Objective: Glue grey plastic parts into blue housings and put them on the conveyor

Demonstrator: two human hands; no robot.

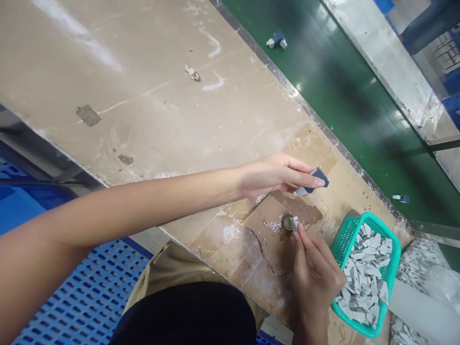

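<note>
My left hand [276,176] reaches across the table and pinches a dark blue-grey plastic part [318,177] between thumb and fingers. A whitish bit shows at that part's lower end. Lower down, my right hand [316,268] grips a small light grey plastic piece [294,224] at the fingertips. That piece is at the right edge of a small round cap [287,222]; whether it touches the cap I cannot tell. Under the cap lies a wet, torn sheet of brown cardboard [266,230]. To the right stands a green basket [397,258] full of similar light grey pieces [366,273].
Beyond the table edge runs a green conveyor belt [345,96], carrying an assembled blue-and-white part [276,40] and another part [401,198]. Clear bags of grey pieces [424,258] sit beyond the basket. A small scrap [192,72] lies on the worn tabletop [151,96].
</note>
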